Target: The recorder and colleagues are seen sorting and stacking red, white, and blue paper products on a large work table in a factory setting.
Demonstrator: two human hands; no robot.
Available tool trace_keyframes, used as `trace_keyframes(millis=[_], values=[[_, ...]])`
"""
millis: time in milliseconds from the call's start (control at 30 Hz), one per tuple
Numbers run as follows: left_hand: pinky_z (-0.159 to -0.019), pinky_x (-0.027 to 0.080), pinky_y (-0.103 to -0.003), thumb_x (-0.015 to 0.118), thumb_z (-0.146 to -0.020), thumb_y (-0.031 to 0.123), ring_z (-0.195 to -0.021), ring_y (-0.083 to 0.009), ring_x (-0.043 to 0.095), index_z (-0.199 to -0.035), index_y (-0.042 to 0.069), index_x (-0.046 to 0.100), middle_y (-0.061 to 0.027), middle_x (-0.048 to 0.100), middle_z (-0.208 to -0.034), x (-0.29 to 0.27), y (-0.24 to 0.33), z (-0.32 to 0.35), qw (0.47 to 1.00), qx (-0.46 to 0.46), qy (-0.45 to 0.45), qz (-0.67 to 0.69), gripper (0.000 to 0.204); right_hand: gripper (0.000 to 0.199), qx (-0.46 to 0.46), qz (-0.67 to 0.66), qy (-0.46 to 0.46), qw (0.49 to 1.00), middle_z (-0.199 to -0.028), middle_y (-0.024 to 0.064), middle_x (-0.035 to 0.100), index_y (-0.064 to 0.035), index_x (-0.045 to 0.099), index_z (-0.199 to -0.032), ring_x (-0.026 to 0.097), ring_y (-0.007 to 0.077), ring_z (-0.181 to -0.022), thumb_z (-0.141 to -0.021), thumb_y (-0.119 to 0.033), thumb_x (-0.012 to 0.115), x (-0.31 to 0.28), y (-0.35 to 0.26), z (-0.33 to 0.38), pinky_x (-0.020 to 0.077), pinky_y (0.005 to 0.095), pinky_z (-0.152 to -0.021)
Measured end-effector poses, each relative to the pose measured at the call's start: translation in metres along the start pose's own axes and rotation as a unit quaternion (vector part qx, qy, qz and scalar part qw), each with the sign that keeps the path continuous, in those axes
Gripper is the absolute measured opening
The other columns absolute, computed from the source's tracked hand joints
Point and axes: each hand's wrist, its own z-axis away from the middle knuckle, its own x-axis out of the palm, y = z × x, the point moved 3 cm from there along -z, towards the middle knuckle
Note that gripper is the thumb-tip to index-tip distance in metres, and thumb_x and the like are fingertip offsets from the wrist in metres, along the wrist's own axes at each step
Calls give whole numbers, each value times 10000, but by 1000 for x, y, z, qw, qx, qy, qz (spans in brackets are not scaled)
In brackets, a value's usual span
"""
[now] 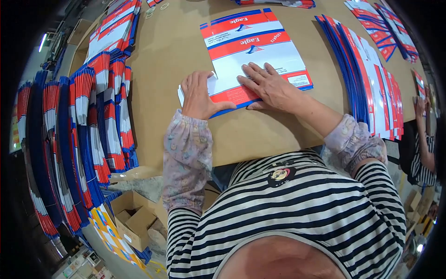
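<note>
A flat, folded carton in red, white and blue lies on the brown-covered table before me. My left hand is at its near left corner, fingers curled over a white side flap, with the thumb stretched along the near edge. Part of that flap is hidden beneath the fingers. Pressed flat on the carton's near part, my right hand has its fingers spread and holds nothing. Whether one carton or a thin stack lies there, I cannot tell.
A row of upright flat cartons stands on the table's right. Tall bundles of similar cartons line the left side. Rubber bands lie at the far left. An open cardboard box sits below left. Another person's hand shows at far right.
</note>
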Motion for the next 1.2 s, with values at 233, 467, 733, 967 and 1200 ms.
trace_keyframes(millis=[233,467,733,967,1200], values=[[-855,421,-356,711,-767,141,-869,-241,600,-931,24,611,-112,629,-869,-16,-11,-16,982,-92,59,154,225,612,-54,-18,53,997,-1429,177,372,-92,393,-1375,374,352,-1314,-857,-361,578,-15,-18,2,347,530,-1034],[-700,470,-214,626,-859,9,-769,-66,579,-912,-37,630,-12,645,-826,-69,40,-53,893,-92,72,435,70,496,-107,83,186,973,-1434,77,414,-160,454,-1349,398,260,-1318,-856,-172,500,-105,16,22,301,514,-1072],[-814,483,-249,615,-897,97,-909,-174,636,-1100,-39,608,-105,652,-1016,-83,14,-49,895,-29,210,393,244,502,209,144,273,928,-1297,171,543,-76,485,-1323,562,317,-1147,-834,-34,587,-221,88,133,465,382,-951],[-1073,227,-476,877,-476,503,-1314,-323,308,-1355,50,392,-170,377,-1361,-3,-14,5,982,-114,-127,-74,1101,416,465,73,125,873,-1326,191,512,-95,459,-1348,555,316,-1162,-960,-244,471,-67,187,249,445,392,-947],[-1029,264,-470,901,-397,482,-1221,-339,366,-1315,89,433,-147,427,-1255,-19,-8,-2,983,-88,-131,-94,1104,528,287,-60,159,943,-1330,160,509,-77,498,-1305,473,309,-1240,-821,-182,682,-96,108,121,379,373,-1023]])
